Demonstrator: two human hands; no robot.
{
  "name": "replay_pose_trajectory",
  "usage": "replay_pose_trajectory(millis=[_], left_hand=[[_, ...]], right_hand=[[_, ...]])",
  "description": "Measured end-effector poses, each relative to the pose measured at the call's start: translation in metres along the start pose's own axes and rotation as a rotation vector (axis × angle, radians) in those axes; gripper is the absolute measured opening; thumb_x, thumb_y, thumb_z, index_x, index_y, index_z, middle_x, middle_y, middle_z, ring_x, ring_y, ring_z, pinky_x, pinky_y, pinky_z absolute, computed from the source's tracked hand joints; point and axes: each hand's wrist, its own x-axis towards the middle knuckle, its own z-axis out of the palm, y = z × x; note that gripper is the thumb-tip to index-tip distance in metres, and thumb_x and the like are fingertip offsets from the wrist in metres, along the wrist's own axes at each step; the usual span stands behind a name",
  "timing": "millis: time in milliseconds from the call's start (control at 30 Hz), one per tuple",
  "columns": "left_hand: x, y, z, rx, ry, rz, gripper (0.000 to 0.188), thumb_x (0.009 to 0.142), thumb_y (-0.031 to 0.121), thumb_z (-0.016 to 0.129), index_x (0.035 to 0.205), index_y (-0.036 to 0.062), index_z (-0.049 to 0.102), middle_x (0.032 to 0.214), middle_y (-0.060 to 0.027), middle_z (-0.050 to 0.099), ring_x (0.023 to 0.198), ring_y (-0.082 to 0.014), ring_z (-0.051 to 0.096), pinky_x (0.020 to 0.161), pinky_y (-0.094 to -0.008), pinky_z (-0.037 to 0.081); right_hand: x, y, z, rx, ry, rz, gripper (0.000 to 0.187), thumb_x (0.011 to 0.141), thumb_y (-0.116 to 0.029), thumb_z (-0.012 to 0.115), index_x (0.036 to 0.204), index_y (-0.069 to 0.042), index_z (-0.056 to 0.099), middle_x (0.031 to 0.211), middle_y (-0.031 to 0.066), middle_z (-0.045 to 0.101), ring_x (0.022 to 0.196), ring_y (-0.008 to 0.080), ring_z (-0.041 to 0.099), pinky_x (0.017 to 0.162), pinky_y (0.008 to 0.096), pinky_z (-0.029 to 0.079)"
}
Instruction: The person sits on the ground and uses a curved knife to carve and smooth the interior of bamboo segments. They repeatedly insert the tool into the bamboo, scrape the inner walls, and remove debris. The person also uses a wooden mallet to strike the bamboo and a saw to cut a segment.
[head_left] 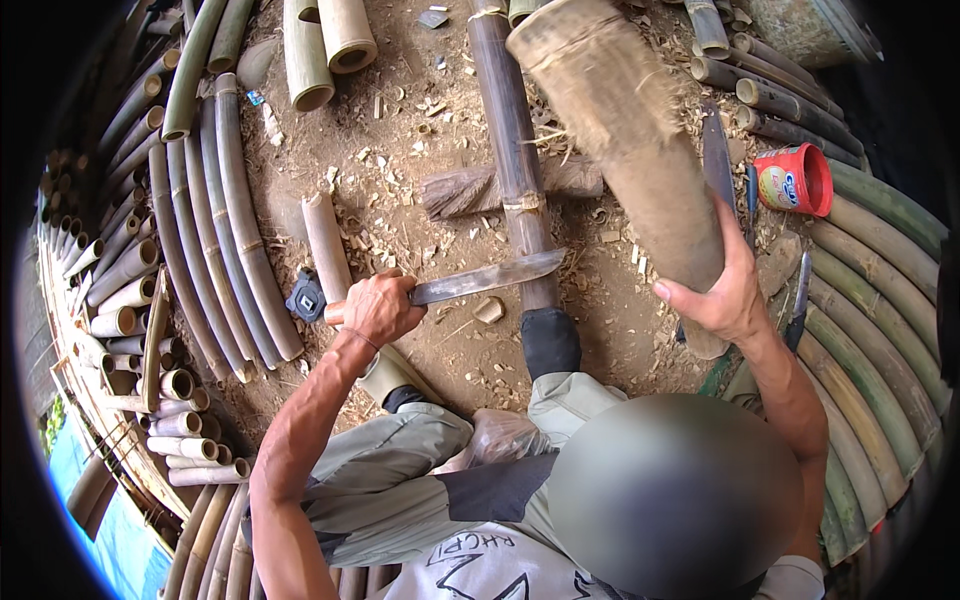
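Observation:
My left hand (378, 308) is closed around the handle of a machete (485, 279). Its blade points right, and the tip crosses over the lower part of a dark bamboo pole (512, 130); whether it touches cannot be told. The pole runs away from me across a rough wooden block (460, 192), its near end by my dark-covered foot (550, 340). My right hand (730, 290) grips the narrower end of a thick wooden mallet (625, 120), raised at the right with its wide, frayed head farther away.
A red plastic tub (795, 180) lies tipped at the right, with a knife (799, 300) nearer me. A black tape measure (305, 296) sits left of the machete. Long bamboo poles (235, 200) and stacked short bamboo pieces (180, 424) line the left; wood chips litter the ground.

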Motion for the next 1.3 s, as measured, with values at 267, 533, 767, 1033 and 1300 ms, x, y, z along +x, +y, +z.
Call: replay_pose_trajectory(millis=[267, 533, 767, 1033, 1300], left_hand=[[0.03, 0.001, -0.021, 0.083, -0.15, -0.049, 0.028, 0.073, 0.033, 0.066, 0.081, 0.0075, 0.074, 0.075, -0.0189, 0.07, 0.071, -0.0354, 0.07, 0.069, -0.0453, 0.057], [0.033, -0.001, -0.02, 0.11, -0.114, -0.024, 0.028, 0.074, 0.033, 0.066, 0.079, 0.0071, 0.073, 0.071, -0.018, 0.069, 0.069, -0.0345, 0.07, 0.068, -0.0452, 0.057], [0.024, -0.005, -0.011, 0.106, -0.112, -0.035, 0.026, 0.075, 0.033, 0.065, 0.081, 0.0089, 0.074, 0.072, -0.0174, 0.069, 0.07, -0.034, 0.07, 0.068, -0.0451, 0.057], [0.036, -0.003, -0.017, 0.106, -0.046, -0.046, 0.026, 0.076, 0.034, 0.065, 0.081, 0.0095, 0.073, 0.071, -0.0173, 0.069, 0.068, -0.0343, 0.069, 0.067, -0.0447, 0.056], [0.04, -0.001, -0.015, 0.073, -0.066, -0.017, 0.027, 0.077, 0.034, 0.068, 0.079, 0.0076, 0.072, 0.072, -0.0181, 0.068, 0.069, -0.037, 0.068, 0.067, -0.047, 0.054]], right_hand=[[0.06, 0.038, 0.013, -0.756, -0.554, -0.801, 0.084, 0.065, -0.032, 0.088, 0.136, -0.011, 0.048, 0.1, 0.0104, 0.061, 0.078, 0.0268, 0.065, 0.069, 0.0359, 0.058], [0.005, -0.016, 0.049, -0.31, -0.49, -1.182, 0.043, 0.087, -0.012, 0.063, 0.129, -0.016, 0.051, 0.087, 0.0021, 0.059, 0.068, 0.0154, 0.062, 0.058, 0.0279, 0.055], [0.013, -0.013, 0.031, -0.647, -0.577, -0.72, 0.075, 0.069, -0.031, 0.084, 0.13, -0.006, 0.049, 0.085, 0.0087, 0.056, 0.071, 0.0227, 0.064, 0.055, 0.0302, 0.055], [0.044, 0.029, 0.012, -1.002, -0.606, -0.573, 0.072, 0.069, -0.037, 0.086, 0.123, -0.007, 0.05, 0.088, 0.0091, 0.06, 0.073, 0.0251, 0.065, 0.066, 0.0352, 0.059], [0.051, 0.06, 0.012, -0.828, -0.6, -0.697, 0.066, 0.071, -0.034, 0.082, 0.124, -0.01, 0.051, 0.091, 0.0079, 0.061, 0.082, 0.0234, 0.066, 0.072, 0.0326, 0.059]])
